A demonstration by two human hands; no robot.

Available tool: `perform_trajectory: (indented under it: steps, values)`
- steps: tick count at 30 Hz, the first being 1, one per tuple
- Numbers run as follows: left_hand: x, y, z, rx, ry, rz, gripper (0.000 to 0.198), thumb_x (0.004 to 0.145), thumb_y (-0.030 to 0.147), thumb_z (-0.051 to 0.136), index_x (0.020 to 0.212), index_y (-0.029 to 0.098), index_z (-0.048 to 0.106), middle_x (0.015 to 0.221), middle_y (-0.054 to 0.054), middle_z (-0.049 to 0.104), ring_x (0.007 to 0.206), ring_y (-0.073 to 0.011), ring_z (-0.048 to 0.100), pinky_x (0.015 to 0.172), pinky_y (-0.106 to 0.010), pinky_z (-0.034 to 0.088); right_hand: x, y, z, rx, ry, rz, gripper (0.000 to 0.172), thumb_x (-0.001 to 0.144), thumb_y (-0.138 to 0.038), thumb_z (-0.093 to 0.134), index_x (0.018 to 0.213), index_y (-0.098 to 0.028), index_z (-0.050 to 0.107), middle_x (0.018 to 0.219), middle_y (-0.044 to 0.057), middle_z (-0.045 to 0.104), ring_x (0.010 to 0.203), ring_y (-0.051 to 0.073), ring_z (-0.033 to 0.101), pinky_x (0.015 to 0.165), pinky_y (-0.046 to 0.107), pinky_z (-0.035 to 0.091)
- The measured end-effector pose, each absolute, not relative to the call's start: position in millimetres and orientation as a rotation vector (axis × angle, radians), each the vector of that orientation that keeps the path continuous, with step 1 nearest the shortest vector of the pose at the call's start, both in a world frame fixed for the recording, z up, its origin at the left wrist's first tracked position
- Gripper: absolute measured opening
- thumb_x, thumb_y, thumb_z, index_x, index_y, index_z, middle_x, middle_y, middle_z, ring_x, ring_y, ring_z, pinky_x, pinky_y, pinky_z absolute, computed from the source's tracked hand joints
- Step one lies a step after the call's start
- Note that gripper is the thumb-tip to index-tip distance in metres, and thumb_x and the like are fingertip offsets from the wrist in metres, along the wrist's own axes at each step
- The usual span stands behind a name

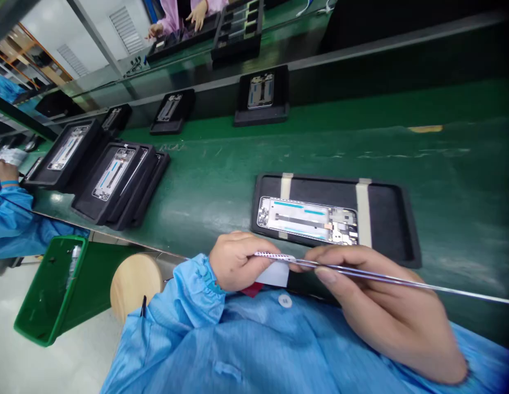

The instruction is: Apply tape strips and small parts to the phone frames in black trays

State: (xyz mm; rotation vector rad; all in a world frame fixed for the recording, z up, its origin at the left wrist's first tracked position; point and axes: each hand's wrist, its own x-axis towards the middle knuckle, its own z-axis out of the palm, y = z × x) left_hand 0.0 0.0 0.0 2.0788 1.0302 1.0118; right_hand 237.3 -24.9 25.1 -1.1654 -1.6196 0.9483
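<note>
Near my chest, my left hand (240, 261) is closed on a small white strip with rows of dark dots (275, 255), which looks like a sheet of stickers seen nearly edge-on. My right hand (373, 290) pinches long thin metal tweezers (427, 285), their tips reaching the right end of the dotted sheet. Whether anything sits between the tips is too small to tell. Just beyond both hands lies an opened phone (304, 219), its circuit board and blue strips showing. It rests in a black tray (389, 219) crossed by two beige tape bands.
Stacked black trays with opened phones (115, 175) stand at the left of the green bench (205, 175). Two more trays (260, 112) (172, 123) lie farther back. A green bin (53, 323) and round wooden stool (135, 282) are below. Co-workers' hands show at far left and top.
</note>
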Motion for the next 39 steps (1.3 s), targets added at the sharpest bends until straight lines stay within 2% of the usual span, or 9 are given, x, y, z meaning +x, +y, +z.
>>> perform_trajectory:
  steps: [4, 11, 21, 26, 30, 32, 34, 36, 39]
  values:
    - [0, 0, 2, 2.1, 1.043, 1.017, 0.023, 0.105, 0.033, 0.062, 0.102, 0.022, 0.082, 0.088, -0.004, 0.084, 0.082, -0.0172, 0.08, 0.08, -0.029, 0.062, 236, -24, 28, -1.225, -1.639, 0.909, 0.016, 0.099, -0.043, 0.07, 0.099, -0.028, 0.075, 0.095, 0.005, 0.082, 0.081, 0.023, 0.08, 0.068, 0.029, 0.065]
    - [0, -1, 5, 2.091, 1.049, 1.008, 0.022, 0.105, 0.031, 0.063, 0.102, 0.022, 0.082, 0.089, -0.004, 0.085, 0.082, -0.0173, 0.08, 0.081, -0.029, 0.063, 237, -24, 33, -1.165, -1.684, 0.846, 0.009, 0.1, -0.036, 0.07, 0.099, -0.029, 0.075, 0.094, 0.001, 0.081, 0.08, 0.017, 0.079, 0.069, 0.023, 0.063]
    - [0, -3, 4, 2.013, 1.048, 0.987, 0.02, 0.104, 0.032, 0.065, 0.102, 0.02, 0.082, 0.091, -0.005, 0.085, 0.084, -0.0175, 0.081, 0.084, -0.028, 0.064, 233, -20, 37, -1.176, -1.652, 0.881, 0.02, 0.102, -0.04, 0.068, 0.092, -0.026, 0.077, 0.087, 0.003, 0.08, 0.076, 0.018, 0.078, 0.068, 0.023, 0.063]
    - [2, -5, 5, 1.904, 1.077, 1.006, 0.015, 0.1, 0.028, 0.07, 0.1, 0.021, 0.083, 0.092, -0.003, 0.085, 0.083, -0.0161, 0.08, 0.082, -0.025, 0.064, 232, -24, 44, -1.213, -1.585, 0.954, 0.025, 0.102, -0.044, 0.069, 0.089, -0.025, 0.077, 0.088, 0.005, 0.08, 0.077, 0.019, 0.078, 0.071, 0.026, 0.063]
    - [-8, -3, 0, 1.793, 1.248, 0.996, 0.011, 0.096, 0.028, 0.075, 0.1, 0.022, 0.083, 0.092, -0.003, 0.085, 0.081, -0.0169, 0.079, 0.079, -0.026, 0.063, 236, -3, 38, -1.338, -1.485, 1.064, 0.038, 0.098, -0.058, 0.07, 0.085, -0.023, 0.075, 0.088, 0.008, 0.079, 0.08, 0.022, 0.078, 0.078, 0.032, 0.064]
    - [-22, 3, -6, 1.705, 1.402, 1.037, 0.011, 0.094, 0.027, 0.076, 0.101, 0.023, 0.084, 0.093, -0.003, 0.085, 0.082, -0.0174, 0.078, 0.078, -0.026, 0.062, 238, 21, 28, -1.392, -1.423, 1.186, 0.046, 0.094, -0.067, 0.072, 0.089, -0.022, 0.072, 0.084, 0.009, 0.078, 0.077, 0.024, 0.078, 0.075, 0.035, 0.065]
    - [-40, 13, -14, 1.604, 1.548, 1.123, 0.013, 0.093, 0.028, 0.076, 0.102, 0.023, 0.083, 0.094, -0.003, 0.084, 0.082, -0.0175, 0.077, 0.077, -0.027, 0.061, 237, 48, 16, -1.445, -1.425, 1.318, 0.05, 0.091, -0.07, 0.071, 0.094, -0.02, 0.069, 0.078, 0.007, 0.076, 0.067, 0.023, 0.075, 0.064, 0.034, 0.062]
    - [-60, 24, -23, 1.509, 1.657, 1.212, 0.016, 0.091, 0.031, 0.077, 0.104, 0.022, 0.082, 0.093, -0.003, 0.083, 0.08, -0.0175, 0.076, 0.074, -0.026, 0.06, 234, 70, 4, -1.483, -1.514, 1.371, 0.049, 0.093, -0.069, 0.069, 0.094, -0.02, 0.067, 0.072, 0.006, 0.074, 0.06, 0.02, 0.071, 0.056, 0.03, 0.055]
    - [-81, 35, -35, 1.416, 1.757, 1.276, 0.021, 0.089, 0.034, 0.079, 0.105, 0.02, 0.081, 0.092, -0.004, 0.082, 0.077, -0.0177, 0.074, 0.072, -0.027, 0.059, 225, 85, -8, -1.502, -1.653, 1.322, 0.043, 0.097, -0.062, 0.064, 0.091, -0.02, 0.068, 0.069, 0.004, 0.073, 0.059, 0.018, 0.068, 0.059, 0.028, 0.051]
